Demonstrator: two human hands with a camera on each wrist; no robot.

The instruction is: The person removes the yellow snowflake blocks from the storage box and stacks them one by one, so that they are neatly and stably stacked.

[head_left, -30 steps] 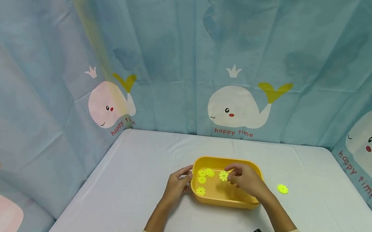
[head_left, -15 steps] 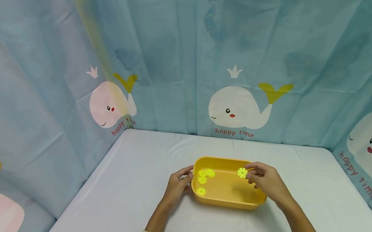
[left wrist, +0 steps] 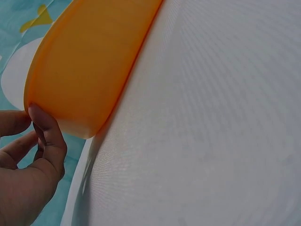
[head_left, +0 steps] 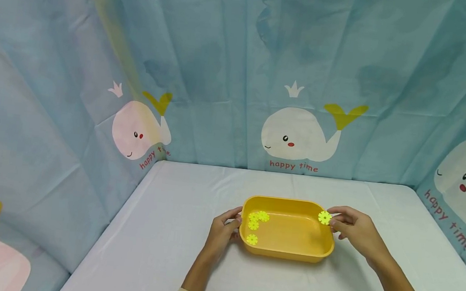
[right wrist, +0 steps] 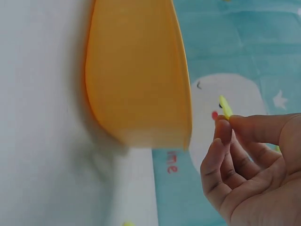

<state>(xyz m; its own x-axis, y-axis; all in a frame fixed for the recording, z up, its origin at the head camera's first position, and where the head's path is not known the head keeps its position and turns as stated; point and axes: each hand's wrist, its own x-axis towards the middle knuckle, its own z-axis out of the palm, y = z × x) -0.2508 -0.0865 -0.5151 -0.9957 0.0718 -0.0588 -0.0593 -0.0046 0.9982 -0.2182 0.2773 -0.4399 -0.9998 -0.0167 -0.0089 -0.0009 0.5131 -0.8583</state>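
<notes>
Whale-print cloth (head_left: 217, 130) backs a white desk (head_left: 157, 232); left grip (head_left: 222, 229) holds the yellow tray (head_left: 287, 235), right grip (head_left: 351, 227) pinches a flower disc (head_left: 325, 217) above the tray's right end — best kept light, edge-only.

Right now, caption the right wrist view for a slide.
The right hand pinches a thin yellow piece, seen edge-on, beside the orange-yellow tray, whale-print cloth behind.
</notes>
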